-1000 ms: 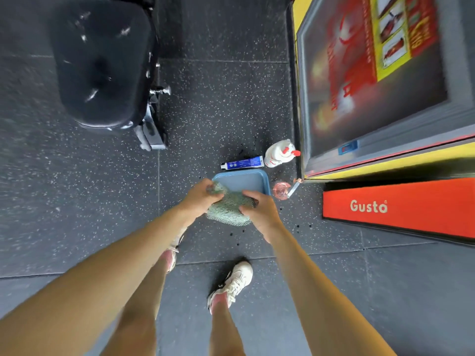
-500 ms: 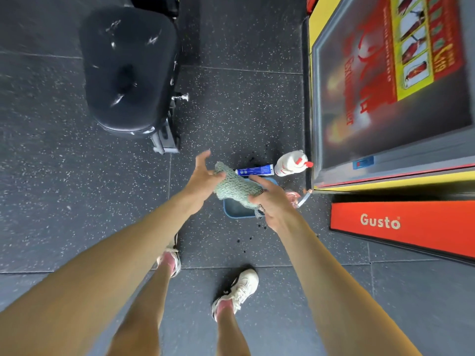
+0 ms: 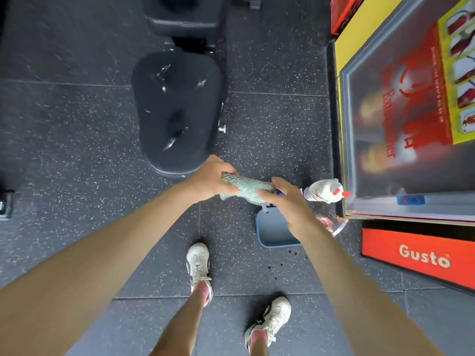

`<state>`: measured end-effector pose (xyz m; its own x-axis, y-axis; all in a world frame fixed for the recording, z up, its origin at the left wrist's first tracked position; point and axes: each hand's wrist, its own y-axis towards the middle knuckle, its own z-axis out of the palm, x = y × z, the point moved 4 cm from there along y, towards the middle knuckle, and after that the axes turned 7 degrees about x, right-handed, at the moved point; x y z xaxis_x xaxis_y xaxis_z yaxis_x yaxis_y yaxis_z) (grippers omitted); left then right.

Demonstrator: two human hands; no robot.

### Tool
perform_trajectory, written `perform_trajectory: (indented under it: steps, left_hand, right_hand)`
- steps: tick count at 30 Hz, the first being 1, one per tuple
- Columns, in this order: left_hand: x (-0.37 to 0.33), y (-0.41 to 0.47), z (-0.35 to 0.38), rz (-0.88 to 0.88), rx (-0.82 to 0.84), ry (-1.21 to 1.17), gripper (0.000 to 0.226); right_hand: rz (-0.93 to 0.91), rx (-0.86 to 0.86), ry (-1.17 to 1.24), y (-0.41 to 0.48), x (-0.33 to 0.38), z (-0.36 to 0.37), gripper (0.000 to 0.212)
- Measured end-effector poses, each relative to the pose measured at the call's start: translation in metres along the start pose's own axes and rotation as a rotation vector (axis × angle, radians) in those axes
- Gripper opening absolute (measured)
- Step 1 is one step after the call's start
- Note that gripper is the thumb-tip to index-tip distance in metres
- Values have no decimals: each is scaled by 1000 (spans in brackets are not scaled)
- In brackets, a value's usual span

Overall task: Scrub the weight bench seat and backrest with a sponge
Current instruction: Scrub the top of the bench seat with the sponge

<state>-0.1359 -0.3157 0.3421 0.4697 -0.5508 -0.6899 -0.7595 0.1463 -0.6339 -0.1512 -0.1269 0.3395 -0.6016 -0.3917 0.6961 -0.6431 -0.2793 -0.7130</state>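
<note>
loses the backrest (image 3: 185, 19) past the top edge. buries both sponge (image 3: 246, 187) ends in the left hand (image 3: 208, 179) and right hand (image 3: 288, 204). half-hides the blue tub (image 3: 272, 232) under the right forearm (image 3: 347, 278). blurs the poster lettering (image 3: 411, 98).

Bright, even light, soft shadows under the shoes (image 3: 198, 263); wide-angle edge bending, slight motion blur throughout.
</note>
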Motion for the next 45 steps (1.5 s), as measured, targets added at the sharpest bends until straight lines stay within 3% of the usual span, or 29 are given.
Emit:
perform_trajectory:
  steps: [2, 5, 9, 11, 15, 18, 23, 26, 34, 37, 39, 43, 45]
  left_hand:
    - [8, -5, -27, -93, 86, -116, 42]
    - [17, -15, -56, -110, 217, -396, 45]
    - [39, -16, -80, -98, 123, -622, 31]
    - [49, -17, -88, -93, 92, -659, 23]
    - [65, -25, -100, -55, 108, -722, 34]
    - [70, -29, -102, -49, 18, -763, 41]
    - [78, -29, -102, -57, -121, -631, 19]
    - [85, -28, -109, -83, -170, -637, 18]
    - [98, -26, -129, -152, -141, -942, 36]
    - [94, -24, -128, -162, -142, -1033, 76]
    - [90, -18, -127, -165, -164, -1069, 87]
    - [71, -6, -123, -194, -182, -1086, 42]
    - [68, 1, -118, -205, -183, -1135, 40]
  right_hand:
    - [16, 99, 256, 8, 16, 14, 16]
    - [5, 108, 437, 22, 36, 34, 6]
    - [17, 141, 487, 36, 60, 63, 9]
    - [13, 153, 471, 40, 69, 74, 11]
    - [46, 157, 406, 47, 80, 94, 15]
    - [62, 126, 154, 52, 85, 110, 45]
    - [13, 21, -113, 67, 89, 127, 28]
    - [6, -21, -173, 77, 90, 132, 25]
    - [116, 225, 37, 91, 106, 129, 16]
    - [118, 295, 105, 93, 118, 122, 23]
    - [123, 312, 141, 94, 126, 117, 25]
    - [128, 273, 112, 99, 131, 102, 11]
    - [113, 253, 34, 103, 129, 94, 5]
